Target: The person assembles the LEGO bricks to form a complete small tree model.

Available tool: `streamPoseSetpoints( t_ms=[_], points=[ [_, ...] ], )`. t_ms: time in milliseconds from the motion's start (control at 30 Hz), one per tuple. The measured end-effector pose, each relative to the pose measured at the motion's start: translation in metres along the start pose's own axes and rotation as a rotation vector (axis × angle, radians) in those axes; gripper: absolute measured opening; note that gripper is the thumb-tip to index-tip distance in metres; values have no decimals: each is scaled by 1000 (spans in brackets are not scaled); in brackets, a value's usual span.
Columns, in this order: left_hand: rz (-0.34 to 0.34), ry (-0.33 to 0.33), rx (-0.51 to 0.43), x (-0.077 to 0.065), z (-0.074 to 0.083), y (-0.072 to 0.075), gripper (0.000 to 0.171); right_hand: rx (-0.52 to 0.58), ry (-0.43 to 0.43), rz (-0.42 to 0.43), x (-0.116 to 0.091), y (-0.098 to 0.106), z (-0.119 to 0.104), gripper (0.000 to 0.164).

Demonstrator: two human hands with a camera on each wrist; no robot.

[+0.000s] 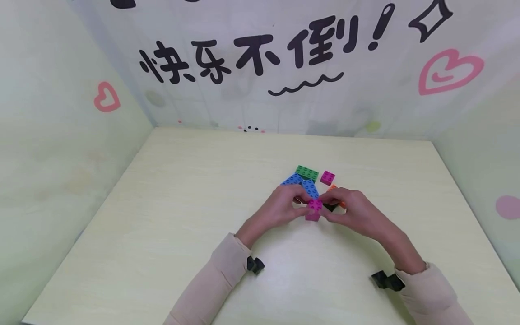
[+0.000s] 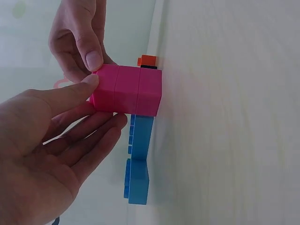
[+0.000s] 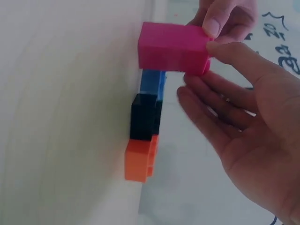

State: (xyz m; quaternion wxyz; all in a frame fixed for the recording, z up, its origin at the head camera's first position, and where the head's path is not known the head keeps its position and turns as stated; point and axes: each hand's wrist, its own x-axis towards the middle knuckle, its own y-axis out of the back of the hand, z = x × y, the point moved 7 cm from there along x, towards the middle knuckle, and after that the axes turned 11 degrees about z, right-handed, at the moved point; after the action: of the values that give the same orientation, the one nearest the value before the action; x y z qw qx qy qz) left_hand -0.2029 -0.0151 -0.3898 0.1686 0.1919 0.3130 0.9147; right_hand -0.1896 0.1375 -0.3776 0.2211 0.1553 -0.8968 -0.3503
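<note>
A stack of pink toy bricks point(image 1: 313, 215) stands upright on the table between the two hands. In the left wrist view the seams divide the stack point(image 2: 126, 91) into three bricks. The left hand point(image 1: 282, 205) pinches the top of it from the left side. From the other side the right hand point(image 1: 357, 210) holds the same top part between thumb and fingers. Just behind lie two blue bricks point(image 1: 310, 188), set at an angle to each other. A black brick point(image 3: 144, 117) and an orange brick point(image 3: 137, 160) sit by the right hand, partly hidden by it in the head view.
Farther back are a green brick point(image 1: 307, 172) and a separate small pink brick point(image 1: 327, 177). The pale table point(image 1: 183, 203) is bounded by printed cloth walls point(image 1: 252, 104) at the back and both sides.
</note>
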Motion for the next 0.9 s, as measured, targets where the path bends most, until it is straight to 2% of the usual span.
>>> streamPoseSetpoints(
  t_ms=[133, 200, 300, 367, 433, 533, 600, 700, 767, 900],
  points=[
    [-22, 0, -16, 1, -4, -2, 26, -36, -5, -15, -1, -4, -1, 40],
    [-30, 7, -55, 2, -8, 2, 29, -27, -9, -19, -1, -6, -1, 42],
    [30, 48, -85, 8, -19, 13, 33, -33, -20, -21, 1, -6, 1, 39],
    [115, 97, -25, 13, -28, 22, 36, -34, -29, -22, 2, -6, 2, 39],
    [185, 159, 101, 19, -38, 27, 40, -38, -38, -24, 2, -7, 2, 39],
    [201, 251, 305, 26, -49, 24, 47, -37, -47, -27, 2, -8, 2, 40],
    [191, 295, 383, 31, -54, 18, 49, -33, -44, -24, 2, -8, 1, 40],
    [205, 322, 431, 36, -58, 13, 43, -27, -29, -14, 1, -7, -2, 39],
    [222, 315, 439, 38, -57, 13, 39, -23, -22, -9, 0, -6, -2, 39],
    [247, 263, 370, 38, -46, 20, 36, -17, -25, -14, -1, -3, 1, 38]
  ],
)
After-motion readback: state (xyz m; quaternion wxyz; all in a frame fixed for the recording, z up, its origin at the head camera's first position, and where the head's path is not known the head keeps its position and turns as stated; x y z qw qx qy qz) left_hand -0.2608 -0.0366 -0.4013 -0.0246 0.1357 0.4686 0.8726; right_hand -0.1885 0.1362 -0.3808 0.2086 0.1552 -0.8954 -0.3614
